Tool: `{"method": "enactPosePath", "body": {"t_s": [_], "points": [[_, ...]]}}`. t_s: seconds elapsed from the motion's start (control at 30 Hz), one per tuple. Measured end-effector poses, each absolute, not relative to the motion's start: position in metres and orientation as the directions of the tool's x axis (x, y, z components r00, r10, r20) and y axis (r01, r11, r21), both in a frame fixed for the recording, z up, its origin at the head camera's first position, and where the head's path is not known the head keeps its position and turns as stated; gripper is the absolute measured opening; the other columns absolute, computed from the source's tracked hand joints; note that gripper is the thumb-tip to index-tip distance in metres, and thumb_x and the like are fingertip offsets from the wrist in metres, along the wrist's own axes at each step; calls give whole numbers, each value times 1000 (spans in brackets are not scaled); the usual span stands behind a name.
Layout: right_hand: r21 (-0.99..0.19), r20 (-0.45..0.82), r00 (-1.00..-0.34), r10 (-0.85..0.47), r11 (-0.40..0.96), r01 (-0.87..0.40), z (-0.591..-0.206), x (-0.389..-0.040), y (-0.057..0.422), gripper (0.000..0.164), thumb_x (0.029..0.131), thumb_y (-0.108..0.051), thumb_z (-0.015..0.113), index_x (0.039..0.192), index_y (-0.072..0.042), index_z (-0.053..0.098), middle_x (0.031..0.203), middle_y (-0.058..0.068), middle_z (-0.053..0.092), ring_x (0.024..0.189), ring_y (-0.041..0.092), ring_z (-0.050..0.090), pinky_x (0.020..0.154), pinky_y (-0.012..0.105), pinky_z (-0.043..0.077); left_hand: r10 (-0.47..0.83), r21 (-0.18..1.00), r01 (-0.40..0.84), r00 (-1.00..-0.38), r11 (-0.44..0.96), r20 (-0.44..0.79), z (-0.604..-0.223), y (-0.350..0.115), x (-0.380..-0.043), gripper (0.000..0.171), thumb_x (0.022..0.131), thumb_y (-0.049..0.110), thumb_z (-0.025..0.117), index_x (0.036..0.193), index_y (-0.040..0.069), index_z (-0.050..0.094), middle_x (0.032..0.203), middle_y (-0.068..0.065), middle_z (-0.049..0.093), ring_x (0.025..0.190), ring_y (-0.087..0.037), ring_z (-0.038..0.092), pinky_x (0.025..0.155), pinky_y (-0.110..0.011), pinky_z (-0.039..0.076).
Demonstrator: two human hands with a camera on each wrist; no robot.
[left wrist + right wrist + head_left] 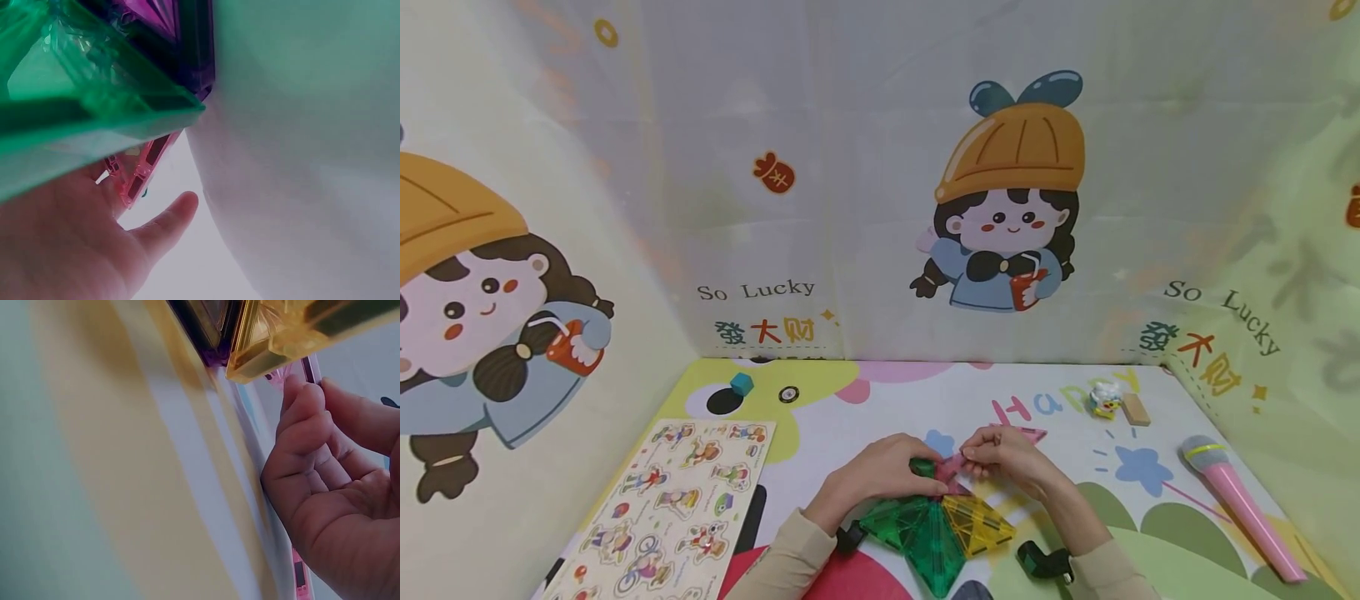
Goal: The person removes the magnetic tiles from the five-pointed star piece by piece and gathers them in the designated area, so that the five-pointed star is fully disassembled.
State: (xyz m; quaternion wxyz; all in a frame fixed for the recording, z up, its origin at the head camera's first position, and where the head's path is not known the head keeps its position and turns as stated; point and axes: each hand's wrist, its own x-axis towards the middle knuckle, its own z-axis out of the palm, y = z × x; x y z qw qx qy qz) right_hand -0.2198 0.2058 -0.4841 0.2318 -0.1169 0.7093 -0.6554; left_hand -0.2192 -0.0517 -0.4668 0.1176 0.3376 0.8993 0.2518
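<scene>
Translucent magnetic tiles form a pointed, star-like build in front of the person: green tiles (934, 546), a yellow tile (977, 525) and pink tiles (951, 479) toward the far side. A purple tile (199, 47) shows in the left wrist view. The left hand (887, 471) reaches round the far-left side of the build, fingers at the green and pink pieces, its thumb straight and apart in the left wrist view. The right hand (1009, 460) pinches a pink tile (310, 367) between thumb and fingertips, beside the yellow tile.
A wooden picture board (662, 508) lies at left. Toward the back are a small blue cube (741, 383) and a black round piece (788, 394). Another pink tile (1028, 434) lies behind the right hand. A figurine (1105, 399), wooden block (1136, 409) and pink toy microphone (1243, 504) are at right.
</scene>
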Motion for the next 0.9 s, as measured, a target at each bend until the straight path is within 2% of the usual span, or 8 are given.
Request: {"method": "enactPosePath", "body": {"t_s": [0.1,0.3,0.5,0.63,0.77,0.9], "points": [[-983,-182,-871,-457,108,149,-483,-220,205,24,97,-15,61,105,8,66,85,0,72,71,10,62,69,23,55,673,531,555,-738,640,-40,-467,-53,-220,47,83,67,64,118,36,71,114,20,68,104,2,60,89,-26,52],[-987,-157,-874,-460,102,124,-482,-218,205,29,98,-14,61,109,13,63,86,-1,72,72,9,63,70,22,55,680,521,562,-732,642,-48,-466,-56,-222,50,83,68,65,119,33,71,111,19,69,98,3,60,85,-24,52],[-989,-147,-876,-460,86,121,-481,-217,204,30,97,-13,61,110,15,61,87,-1,71,72,10,62,70,23,56,666,502,554,-743,664,-60,-465,-56,-221,56,82,69,65,124,32,70,115,16,69,100,1,60,86,-25,52],[-990,-138,-875,-463,75,117,-482,-217,205,27,97,-12,60,110,12,62,88,-1,69,72,10,62,71,23,56,645,497,534,-761,684,-69,-465,-56,-221,62,80,71,65,126,30,68,118,15,68,102,-1,59,87,-26,52],[-992,-125,-876,-466,48,116,-483,-219,208,23,97,-11,61,109,8,62,87,-3,69,73,9,62,73,23,55,646,500,537,-761,680,-60,-465,-56,-221,59,80,71,66,123,30,70,117,15,68,102,-1,59,85,-25,52],[-994,-103,-892,-441,18,105,-480,-221,212,21,97,-9,61,110,7,63,86,-4,68,74,8,62,73,22,55,657,484,557,-752,675,-51,-466,-56,-221,58,81,70,64,124,32,69,119,15,68,106,-3,60,89,-26,52]]}}
